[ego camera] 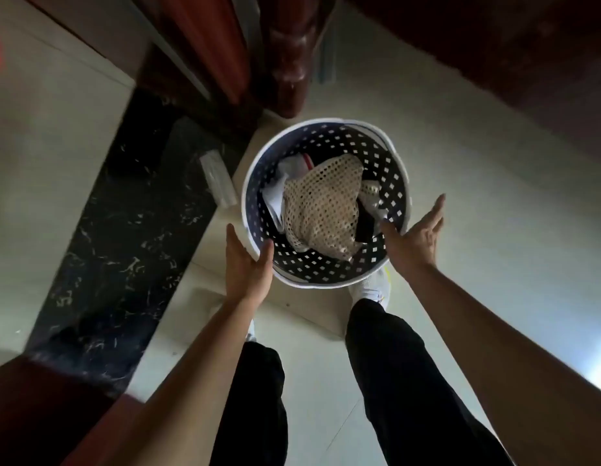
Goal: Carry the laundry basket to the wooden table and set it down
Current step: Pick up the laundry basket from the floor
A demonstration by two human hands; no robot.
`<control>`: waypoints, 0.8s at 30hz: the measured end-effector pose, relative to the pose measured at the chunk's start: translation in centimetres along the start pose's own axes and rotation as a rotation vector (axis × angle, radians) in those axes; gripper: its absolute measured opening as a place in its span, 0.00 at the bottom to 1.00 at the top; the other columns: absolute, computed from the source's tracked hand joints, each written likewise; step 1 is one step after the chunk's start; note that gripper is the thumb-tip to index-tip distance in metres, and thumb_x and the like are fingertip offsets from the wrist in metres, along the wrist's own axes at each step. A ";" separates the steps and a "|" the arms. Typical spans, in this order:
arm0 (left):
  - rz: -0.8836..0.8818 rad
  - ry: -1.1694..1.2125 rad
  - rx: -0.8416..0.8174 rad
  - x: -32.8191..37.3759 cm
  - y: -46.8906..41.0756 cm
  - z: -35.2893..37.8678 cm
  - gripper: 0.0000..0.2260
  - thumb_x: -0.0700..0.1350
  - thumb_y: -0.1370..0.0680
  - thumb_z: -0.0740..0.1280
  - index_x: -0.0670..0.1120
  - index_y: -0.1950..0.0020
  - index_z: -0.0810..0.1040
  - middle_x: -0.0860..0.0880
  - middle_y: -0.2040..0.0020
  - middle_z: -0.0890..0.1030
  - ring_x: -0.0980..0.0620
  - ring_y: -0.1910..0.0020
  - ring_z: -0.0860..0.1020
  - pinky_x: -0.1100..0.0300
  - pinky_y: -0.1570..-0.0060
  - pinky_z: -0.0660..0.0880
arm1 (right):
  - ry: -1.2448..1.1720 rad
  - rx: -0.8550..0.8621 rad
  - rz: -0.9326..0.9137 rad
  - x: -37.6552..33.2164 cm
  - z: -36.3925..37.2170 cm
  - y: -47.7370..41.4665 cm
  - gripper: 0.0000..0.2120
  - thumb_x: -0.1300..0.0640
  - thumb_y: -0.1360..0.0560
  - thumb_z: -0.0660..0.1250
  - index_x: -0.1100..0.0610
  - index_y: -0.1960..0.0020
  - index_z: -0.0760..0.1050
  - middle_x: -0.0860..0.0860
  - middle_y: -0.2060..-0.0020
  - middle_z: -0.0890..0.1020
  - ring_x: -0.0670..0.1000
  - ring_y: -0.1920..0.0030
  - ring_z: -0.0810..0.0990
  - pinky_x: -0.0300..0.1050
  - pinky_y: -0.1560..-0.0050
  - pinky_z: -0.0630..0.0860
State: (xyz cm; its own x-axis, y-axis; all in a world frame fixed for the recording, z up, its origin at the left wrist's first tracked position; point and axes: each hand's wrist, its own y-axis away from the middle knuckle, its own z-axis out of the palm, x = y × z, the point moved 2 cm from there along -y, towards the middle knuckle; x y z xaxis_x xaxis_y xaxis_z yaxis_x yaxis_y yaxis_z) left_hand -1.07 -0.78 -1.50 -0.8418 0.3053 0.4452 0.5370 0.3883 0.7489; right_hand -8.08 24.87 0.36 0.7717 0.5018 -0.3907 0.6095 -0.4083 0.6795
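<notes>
Your left hand (247, 264) and right hand (414, 237), both spread and gripping nothing, flank the near rim of the round navy perforated plastic laundry basket (390, 169) of clothes standing on the pale floor: lift, carry and set-down all remain.

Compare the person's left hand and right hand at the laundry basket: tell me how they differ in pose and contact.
The left hand sits at the near-left white rim of the round, dark perforated plastic laundry basket, thumb over the edge; the right hand is at the near-right rim, fingers spread and pointing away. The left looks closer to gripping; the right looks flatter and more open. Both are bare, open, and neither has clearly closed on the basket.
</notes>
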 end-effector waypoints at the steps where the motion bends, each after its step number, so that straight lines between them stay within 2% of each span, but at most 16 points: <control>1: -0.007 -0.005 0.004 -0.1 -0.5 0.5 0.34 0.52 0.19 0.66 0.44 0.17 0.56 0.41 0.19 0.66 0.41 0.23 0.69 0.53 0.29 0.67 | 0.001 -0.047 0.010 0.6 0.5 -0.8 0.44 0.46 0.19 0.69 0.51 0.13 0.46 0.59 0.16 0.60 0.63 0.18 0.62 0.59 0.20 0.63; 2: -0.033 -0.031 0.007 0.1 -0.7 0.6 0.28 0.49 0.19 0.65 0.45 0.20 0.62 0.41 0.24 0.74 0.40 0.28 0.74 0.56 0.36 0.70 | 0.020 -0.108 0.036 0.5 0.6 -1.0 0.37 0.48 0.18 0.67 0.47 0.14 0.54 0.58 0.20 0.70 0.64 0.22 0.70 0.61 0.24 0.69; 4: -0.071 -0.055 0.038 0.6 -0.5 0.2 0.18 0.44 0.18 0.62 0.43 0.28 0.72 0.41 0.37 0.82 0.39 0.38 0.80 0.60 0.49 0.69 | 0.039 -0.127 0.061 0.7 0.2 -1.0 0.25 0.52 0.19 0.65 0.45 0.22 0.68 0.55 0.33 0.82 0.63 0.34 0.80 0.63 0.33 0.78; 6: -0.072 0.003 0.051 1.6 0.9 -1.1 0.15 0.41 0.19 0.61 0.41 0.33 0.74 0.44 0.47 0.82 0.41 0.45 0.81 0.60 0.52 0.68 | 0.026 -0.100 0.063 0.3 -0.5 0.5 0.23 0.57 0.20 0.63 0.46 0.26 0.73 0.53 0.39 0.85 0.61 0.38 0.82 0.61 0.37 0.80; 7: -0.066 0.017 0.045 1.9 1.8 -2.1 0.14 0.40 0.19 0.61 0.40 0.34 0.74 0.46 0.48 0.81 0.42 0.46 0.81 0.59 0.52 0.69 | 0.005 -0.104 0.053 -0.1 -0.9 1.6 0.23 0.59 0.20 0.63 0.47 0.26 0.73 0.53 0.40 0.85 0.61 0.39 0.83 0.60 0.38 0.80; 9: -0.060 0.039 0.040 2.4 3.9 -4.5 0.15 0.39 0.20 0.61 0.41 0.34 0.74 0.46 0.47 0.82 0.42 0.46 0.81 0.56 0.50 0.73 | -0.025 -0.120 0.044 -1.5 -2.1 4.4 0.24 0.61 0.20 0.61 0.46 0.27 0.73 0.51 0.41 0.85 0.59 0.40 0.83 0.61 0.37 0.81; 12: -0.045 0.083 0.071 3.2 7.6 -8.5 0.17 0.41 0.21 0.61 0.44 0.32 0.74 0.42 0.40 0.83 0.40 0.41 0.82 0.47 0.41 0.78 | -0.074 -0.163 0.006 -4.2 -4.4 9.5 0.24 0.61 0.19 0.61 0.46 0.25 0.73 0.50 0.40 0.85 0.57 0.39 0.83 0.62 0.37 0.81; 16: -0.007 0.200 0.095 7.1 13.9 -14.1 0.21 0.37 0.21 0.63 0.48 0.27 0.71 0.46 0.34 0.80 0.46 0.35 0.78 0.52 0.35 0.75 | -0.147 -0.194 -0.074 -7.8 -8.0 16.8 0.24 0.52 0.20 0.62 0.41 0.25 0.72 0.47 0.36 0.84 0.55 0.37 0.84 0.62 0.37 0.81; 19: 0.000 0.305 0.122 10.4 19.2 -18.2 0.29 0.32 0.25 0.64 0.49 0.25 0.68 0.48 0.30 0.76 0.51 0.31 0.75 0.51 0.28 0.70 | -0.199 -0.203 -0.105 -10.4 -11.4 22.4 0.23 0.57 0.18 0.63 0.43 0.24 0.73 0.47 0.35 0.84 0.53 0.36 0.83 0.55 0.35 0.80; 21: -0.004 0.311 0.172 12.8 22.5 -21.2 0.31 0.30 0.28 0.63 0.49 0.27 0.70 0.47 0.32 0.78 0.49 0.31 0.76 0.45 0.29 0.71 | -0.205 -0.187 -0.112 -12.5 -14.4 25.9 0.24 0.59 0.17 0.63 0.45 0.24 0.73 0.47 0.35 0.84 0.52 0.36 0.82 0.52 0.36 0.80; 24: 0.014 0.331 0.184 16.9 28.1 -25.8 0.29 0.32 0.30 0.63 0.49 0.31 0.75 0.46 0.38 0.82 0.45 0.37 0.80 0.39 0.34 0.75 | -0.213 -0.165 -0.132 -15.6 -19.4 30.5 0.23 0.56 0.21 0.64 0.43 0.27 0.74 0.50 0.39 0.87 0.56 0.42 0.87 0.60 0.41 0.84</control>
State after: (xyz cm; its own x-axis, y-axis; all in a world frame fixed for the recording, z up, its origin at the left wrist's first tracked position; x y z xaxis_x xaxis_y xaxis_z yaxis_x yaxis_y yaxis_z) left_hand -1.61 -7.14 39.73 -0.7903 0.0259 0.6122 0.5246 0.5447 0.6543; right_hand -5.02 19.39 39.24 0.7191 0.3636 -0.5922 0.6828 -0.2117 0.6992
